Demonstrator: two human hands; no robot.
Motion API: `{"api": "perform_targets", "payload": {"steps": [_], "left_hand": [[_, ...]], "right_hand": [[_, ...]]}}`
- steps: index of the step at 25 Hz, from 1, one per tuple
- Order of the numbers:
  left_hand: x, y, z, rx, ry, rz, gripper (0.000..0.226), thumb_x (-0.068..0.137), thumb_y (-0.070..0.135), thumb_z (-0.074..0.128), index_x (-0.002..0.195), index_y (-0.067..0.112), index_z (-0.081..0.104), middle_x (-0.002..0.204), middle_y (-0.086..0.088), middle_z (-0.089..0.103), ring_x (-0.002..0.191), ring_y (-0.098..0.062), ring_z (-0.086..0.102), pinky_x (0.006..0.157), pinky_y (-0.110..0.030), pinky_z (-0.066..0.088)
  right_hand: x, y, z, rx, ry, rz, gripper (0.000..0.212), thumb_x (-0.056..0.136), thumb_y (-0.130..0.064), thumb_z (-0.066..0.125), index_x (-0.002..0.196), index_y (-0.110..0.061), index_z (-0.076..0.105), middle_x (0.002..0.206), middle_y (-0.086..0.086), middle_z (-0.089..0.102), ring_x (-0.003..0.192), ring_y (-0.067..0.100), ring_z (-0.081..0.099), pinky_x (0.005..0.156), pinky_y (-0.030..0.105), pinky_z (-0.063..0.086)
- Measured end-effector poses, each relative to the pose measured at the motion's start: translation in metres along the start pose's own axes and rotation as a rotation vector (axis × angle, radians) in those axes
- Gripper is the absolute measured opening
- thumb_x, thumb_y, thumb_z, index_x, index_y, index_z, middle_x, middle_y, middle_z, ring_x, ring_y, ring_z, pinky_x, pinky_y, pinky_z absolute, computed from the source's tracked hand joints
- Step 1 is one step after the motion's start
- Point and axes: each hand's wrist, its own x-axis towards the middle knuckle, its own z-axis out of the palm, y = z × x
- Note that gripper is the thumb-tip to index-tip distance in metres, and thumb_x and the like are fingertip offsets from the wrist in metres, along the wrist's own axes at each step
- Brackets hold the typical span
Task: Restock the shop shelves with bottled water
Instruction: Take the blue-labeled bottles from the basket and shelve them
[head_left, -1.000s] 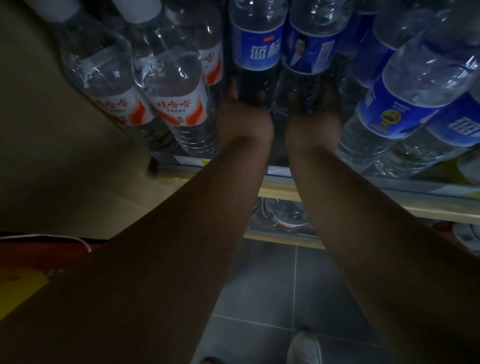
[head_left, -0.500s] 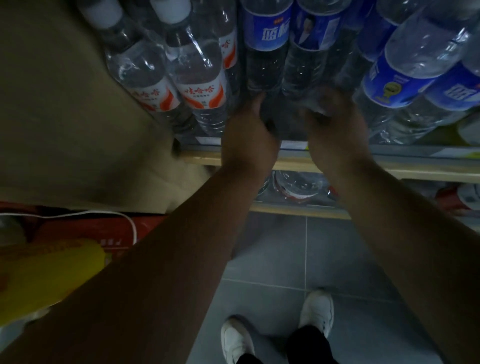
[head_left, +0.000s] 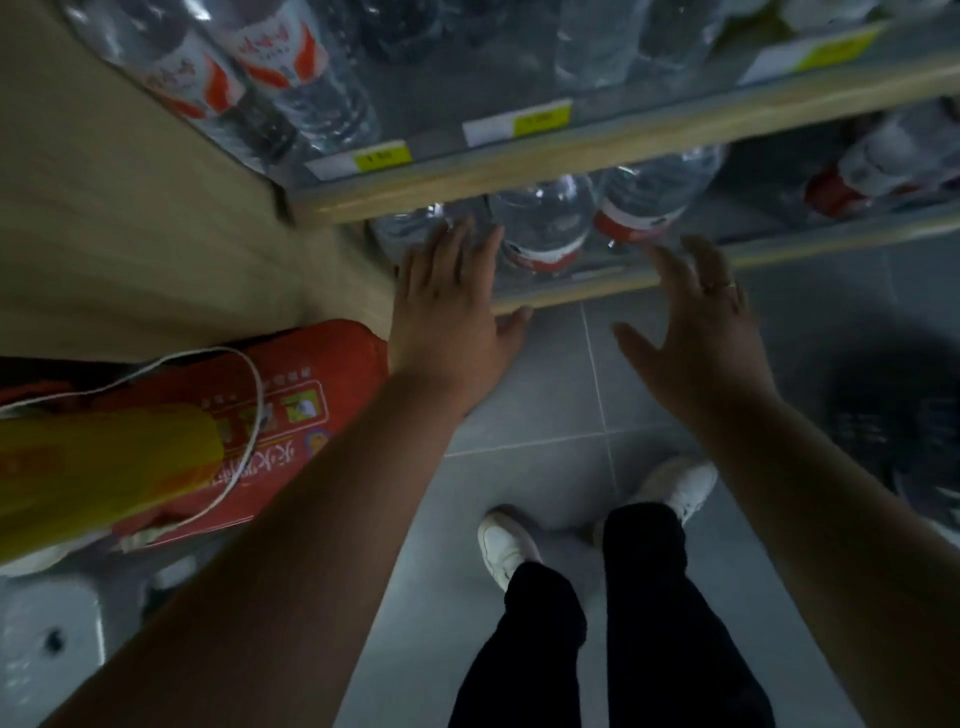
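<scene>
My left hand (head_left: 451, 312) and my right hand (head_left: 696, 332) hang empty with spread fingers in front of the lowest shelf (head_left: 587, 291). Large clear water bottles with red labels (head_left: 545, 228) lie on that low shelf just beyond my fingertips. On the wooden shelf above (head_left: 519, 171) stand bottles with white-and-red labels (head_left: 270, 57) at the left and plain clear bottles (head_left: 597, 47) further right. My right hand wears a ring.
A red sack with a white cord (head_left: 244, 415) and a yellow bag (head_left: 98, 467) lie on the floor at left against the beige side panel (head_left: 130, 218). Grey tiled floor (head_left: 545, 395) lies below, with my white shoes (head_left: 506, 551). A dark pack of bottles (head_left: 904, 426) sits at right.
Both hands have let go of the blue-labelled bottles on the upper shelf and dropped down, opening wide. The view has tilted down towards the low shelf and floor.
</scene>
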Motion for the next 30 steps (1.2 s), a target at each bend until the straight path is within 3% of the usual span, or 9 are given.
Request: {"api": "perform_targets", "payload": {"steps": [5, 9, 14, 21, 26, 30], "left_hand": [[-0.017, 0.074, 0.022, -0.025, -0.165, 0.108, 0.073, 0.082, 0.05, 0.047, 0.141, 0.006, 0.046, 0.143, -0.021, 0.048, 0.134, -0.04, 0.043, 0.11, -0.055, 0.035], [-0.006, 0.151, 0.046, -0.011, -0.25, 0.264, 0.071, 0.081, 0.049, 0.048, 0.136, 0.004, 0.051, 0.138, -0.025, 0.052, 0.127, -0.043, 0.049, 0.106, -0.057, 0.039], [0.017, 0.269, 0.07, -0.001, -0.333, 0.415, 0.069, 0.083, 0.048, 0.048, 0.137, 0.004, 0.05, 0.138, -0.025, 0.051, 0.129, -0.044, 0.047, 0.106, -0.057, 0.038], [0.044, 0.447, 0.105, 0.02, -0.383, 0.611, 0.067, 0.085, 0.048, 0.046, 0.135, 0.004, 0.051, 0.137, -0.025, 0.053, 0.128, -0.043, 0.049, 0.106, -0.055, 0.039], [0.053, 0.542, 0.139, 0.041, -0.523, 0.687, 0.069, 0.094, 0.045, 0.052, 0.151, 0.012, 0.03, 0.157, -0.016, 0.028, 0.146, -0.033, 0.022, 0.12, -0.046, 0.018], [0.06, 0.582, 0.175, 0.095, -0.64, 0.729, 0.071, 0.096, 0.047, 0.048, 0.154, 0.017, 0.019, 0.162, -0.01, 0.016, 0.149, -0.027, 0.011, 0.122, -0.04, 0.011]], "right_hand": [[-0.054, 0.081, -0.015, -0.022, 0.007, 0.224, 0.073, 0.087, -0.043, 0.062, 0.15, -0.025, 0.029, 0.159, 0.012, 0.02, 0.142, 0.036, 0.025, 0.113, 0.049, 0.027], [-0.085, 0.15, -0.037, -0.018, 0.078, 0.357, 0.07, 0.085, -0.046, 0.059, 0.147, -0.024, 0.035, 0.157, 0.013, 0.025, 0.138, 0.038, 0.031, 0.11, 0.048, 0.029], [-0.113, 0.243, -0.081, 0.037, 0.071, 0.514, 0.073, 0.088, -0.043, 0.061, 0.151, -0.028, 0.026, 0.16, 0.008, 0.017, 0.144, 0.032, 0.021, 0.116, 0.045, 0.019], [-0.163, 0.375, -0.144, 0.126, 0.041, 0.733, 0.075, 0.088, -0.045, 0.06, 0.152, -0.03, 0.023, 0.16, 0.007, 0.015, 0.145, 0.031, 0.018, 0.117, 0.046, 0.018], [-0.181, 0.44, -0.156, 0.175, 0.016, 0.842, 0.076, 0.087, -0.047, 0.062, 0.151, -0.031, 0.022, 0.159, 0.008, 0.017, 0.144, 0.033, 0.022, 0.116, 0.046, 0.021], [-0.174, 0.477, -0.146, 0.264, 0.029, 0.931, 0.076, 0.087, -0.045, 0.062, 0.151, -0.03, 0.023, 0.158, 0.009, 0.02, 0.143, 0.033, 0.024, 0.116, 0.047, 0.026]]}}
